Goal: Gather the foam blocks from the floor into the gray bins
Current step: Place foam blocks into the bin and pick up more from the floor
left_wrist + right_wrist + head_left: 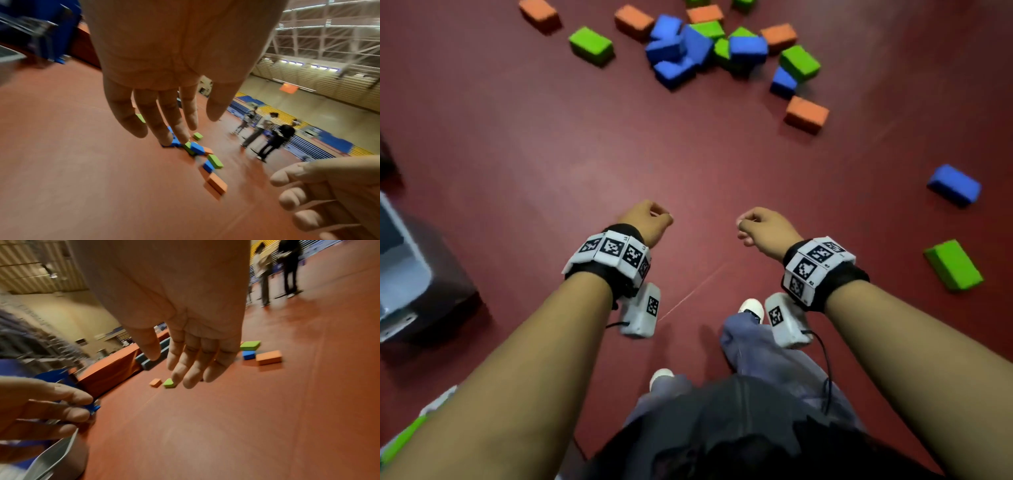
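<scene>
Both my hands hang over bare red floor and hold nothing. My left hand [650,219] and right hand [760,226] are side by side, fingers loosely curled in the head view. The wrist views show relaxed fingers on the left hand [164,113] and the right hand [191,361]. A pile of blue, green and orange foam blocks [698,44] lies well ahead of the hands. Nearer lie an orange block [806,114], a blue block [953,184] and a green block [953,264] on the right. A gray bin [424,274] stands at the left edge.
A lone green block [590,45] and an orange block [539,13] lie left of the pile. Something green [400,442] shows at the bottom left corner. My white shoes [751,306] are below the hands. Several people [265,129] stand far off by the bleachers.
</scene>
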`<state>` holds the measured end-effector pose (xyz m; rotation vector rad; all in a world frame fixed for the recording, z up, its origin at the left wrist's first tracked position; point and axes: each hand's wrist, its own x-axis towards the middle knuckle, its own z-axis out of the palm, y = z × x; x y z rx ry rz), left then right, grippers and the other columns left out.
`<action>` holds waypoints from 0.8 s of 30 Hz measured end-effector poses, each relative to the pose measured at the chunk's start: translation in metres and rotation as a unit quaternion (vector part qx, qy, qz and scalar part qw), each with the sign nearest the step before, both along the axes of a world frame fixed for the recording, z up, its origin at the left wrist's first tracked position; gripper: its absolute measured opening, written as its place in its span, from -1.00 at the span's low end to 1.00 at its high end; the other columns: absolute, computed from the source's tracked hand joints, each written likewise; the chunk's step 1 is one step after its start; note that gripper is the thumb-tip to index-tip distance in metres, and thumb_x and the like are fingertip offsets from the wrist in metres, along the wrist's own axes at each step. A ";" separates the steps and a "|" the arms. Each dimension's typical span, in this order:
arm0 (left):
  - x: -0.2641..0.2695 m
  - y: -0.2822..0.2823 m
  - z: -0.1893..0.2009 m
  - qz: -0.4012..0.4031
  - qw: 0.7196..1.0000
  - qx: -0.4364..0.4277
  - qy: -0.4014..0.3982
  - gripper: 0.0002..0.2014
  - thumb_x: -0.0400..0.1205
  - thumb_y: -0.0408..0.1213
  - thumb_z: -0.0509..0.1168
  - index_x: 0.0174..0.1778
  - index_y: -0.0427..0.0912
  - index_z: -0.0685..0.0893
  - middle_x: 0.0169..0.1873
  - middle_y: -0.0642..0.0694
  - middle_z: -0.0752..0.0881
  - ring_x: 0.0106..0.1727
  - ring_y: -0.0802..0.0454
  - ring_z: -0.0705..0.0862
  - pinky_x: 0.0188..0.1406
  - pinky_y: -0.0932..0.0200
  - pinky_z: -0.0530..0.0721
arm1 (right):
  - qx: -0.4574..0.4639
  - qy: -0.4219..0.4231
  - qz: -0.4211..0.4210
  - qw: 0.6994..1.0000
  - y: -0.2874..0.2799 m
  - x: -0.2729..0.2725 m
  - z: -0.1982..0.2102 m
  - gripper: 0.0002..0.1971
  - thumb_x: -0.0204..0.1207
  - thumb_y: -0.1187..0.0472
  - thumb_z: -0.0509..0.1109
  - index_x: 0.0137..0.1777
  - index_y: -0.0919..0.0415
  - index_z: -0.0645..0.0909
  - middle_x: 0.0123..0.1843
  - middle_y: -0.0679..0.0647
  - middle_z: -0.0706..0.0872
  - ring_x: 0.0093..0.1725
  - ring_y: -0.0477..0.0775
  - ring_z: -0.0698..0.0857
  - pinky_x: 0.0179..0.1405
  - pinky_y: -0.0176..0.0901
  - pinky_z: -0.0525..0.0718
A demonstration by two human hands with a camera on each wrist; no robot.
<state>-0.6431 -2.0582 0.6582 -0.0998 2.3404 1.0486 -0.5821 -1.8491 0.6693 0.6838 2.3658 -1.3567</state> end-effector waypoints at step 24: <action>0.023 0.682 -0.068 -0.360 0.930 -0.012 -0.067 -0.91 0.55 -0.18 0.30 -0.10 -0.09 0.62 -0.01 -0.20 0.76 0.08 -0.23 0.70 0.16 -0.13 0.66 | -0.043 -0.084 -0.380 0.920 0.578 0.121 -0.085 -0.86 0.55 0.22 0.23 -0.23 0.02 0.50 -0.28 -0.02 0.67 -0.40 -0.06 0.58 -0.43 -0.23 0.45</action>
